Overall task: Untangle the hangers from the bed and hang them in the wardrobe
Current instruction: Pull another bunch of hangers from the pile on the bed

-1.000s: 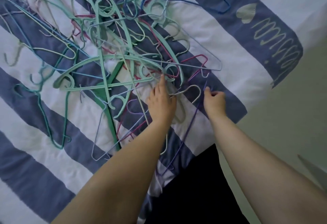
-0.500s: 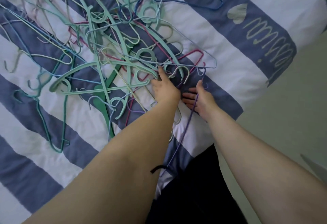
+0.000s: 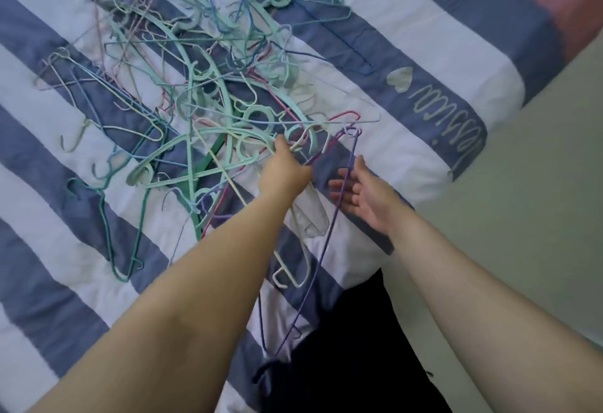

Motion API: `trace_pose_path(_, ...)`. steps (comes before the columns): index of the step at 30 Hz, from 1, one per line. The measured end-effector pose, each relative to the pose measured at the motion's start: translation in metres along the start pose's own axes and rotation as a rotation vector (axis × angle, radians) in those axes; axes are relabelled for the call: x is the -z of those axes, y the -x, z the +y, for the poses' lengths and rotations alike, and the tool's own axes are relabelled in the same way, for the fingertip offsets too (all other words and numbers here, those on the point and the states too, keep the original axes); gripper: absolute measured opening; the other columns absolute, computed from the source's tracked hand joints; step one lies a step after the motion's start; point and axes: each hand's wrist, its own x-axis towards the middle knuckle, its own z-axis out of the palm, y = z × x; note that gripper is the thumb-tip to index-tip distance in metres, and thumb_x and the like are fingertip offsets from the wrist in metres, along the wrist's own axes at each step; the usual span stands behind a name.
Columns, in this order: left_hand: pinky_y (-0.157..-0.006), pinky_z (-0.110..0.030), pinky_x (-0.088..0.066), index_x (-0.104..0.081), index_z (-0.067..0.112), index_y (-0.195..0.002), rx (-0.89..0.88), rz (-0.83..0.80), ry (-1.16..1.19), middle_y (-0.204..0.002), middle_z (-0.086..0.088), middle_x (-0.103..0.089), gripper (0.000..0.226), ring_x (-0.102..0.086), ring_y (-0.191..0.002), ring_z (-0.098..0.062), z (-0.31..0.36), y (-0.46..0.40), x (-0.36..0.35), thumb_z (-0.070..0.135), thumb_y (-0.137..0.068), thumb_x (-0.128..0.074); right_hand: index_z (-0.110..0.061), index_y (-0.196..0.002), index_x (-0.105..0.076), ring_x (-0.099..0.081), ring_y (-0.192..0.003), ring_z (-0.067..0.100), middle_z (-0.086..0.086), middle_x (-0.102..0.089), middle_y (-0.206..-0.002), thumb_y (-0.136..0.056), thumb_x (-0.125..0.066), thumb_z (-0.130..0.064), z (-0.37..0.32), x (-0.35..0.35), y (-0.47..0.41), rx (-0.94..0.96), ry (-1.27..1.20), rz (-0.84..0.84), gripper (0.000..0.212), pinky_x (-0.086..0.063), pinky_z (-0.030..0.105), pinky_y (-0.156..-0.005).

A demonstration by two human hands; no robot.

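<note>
Dozens of wire and plastic hangers lie in a tangled pile [image 3: 208,109] on the bed, covering the left and centre of the striped bedspread [image 3: 408,37]. Colours noted: mint green, teal, blue, pink, cream, purple. A broad mint plastic hanger [image 3: 182,148] lies across the near side of the heap, with a dark green hanger [image 3: 200,181] crossing beneath it.

The left hand [image 3: 285,171] reaches into the near right edge of the pile. Its fingers are curled and appear to hold the hook of a cream wire hanger [image 3: 301,143]; the exact grip is hidden behind the back of the hand. A purple wire hanger [image 3: 339,204] runs from the pile's edge down toward the person, crossing in front of the right palm.

The right hand [image 3: 362,194] is just beside the left, palm up, fingers spread and relaxed. It holds nothing; contact with the purple wire cannot be confirmed.

A white plastic hanger [image 3: 290,269] lies apart from the pile near the bed edge, partly under the left forearm. The bedspread bears blue and white stripes, a pale heart motif [image 3: 400,78] and pale script. Greenish floor [image 3: 538,184] shows at right.
</note>
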Motion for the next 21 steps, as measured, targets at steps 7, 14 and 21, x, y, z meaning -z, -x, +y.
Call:
trace_pose_path(7,-0.072,-0.032,-0.038,-0.052,0.009,-0.115,-0.060,0.012,-0.101,-0.114,-0.018,-0.062,0.036,-0.057,-0.097,-0.034,0.021,0.037,0.088,0.032,-0.088,-0.054,-0.017,-0.112,-0.055,-0.065,-0.089,0.022,0.005,-0.066,-0.104,-0.098,-0.026,-0.056,-0.038,-0.034,0.083,0.140,0.057,-0.095,0.051,-0.047,0.040,-0.088)
trace_pose_path(14,-0.081,-0.035,-0.046,-0.057,0.012,-0.113,-0.161,0.077,-0.020,-0.113,-0.016,-0.064,0.029,-0.059,-0.103,-0.035,0.035,0.093,0.154,0.022,-0.087,-0.052,-0.019,-0.099,-0.059,-0.066,-0.082,0.020,0.003,-0.067,-0.095,-0.099,-0.025,-0.054,-0.041,-0.053,0.151,0.195,0.074,-0.070,0.049,-0.050,0.039,-0.084)
trace_pose_path(21,-0.047,-0.023,-0.035,-0.057,0.011,-0.074,-0.216,0.072,0.325,-0.058,-0.005,-0.050,0.021,-0.042,-0.048,-0.019,0.044,0.142,0.219,0.023,-0.091,-0.058,-0.018,-0.096,-0.055,-0.063,-0.075,0.018,0.002,-0.064,-0.092,-0.102,-0.028,-0.043,-0.048,-0.072,0.198,0.278,0.038,-0.021,0.037,-0.047,0.030,-0.066)
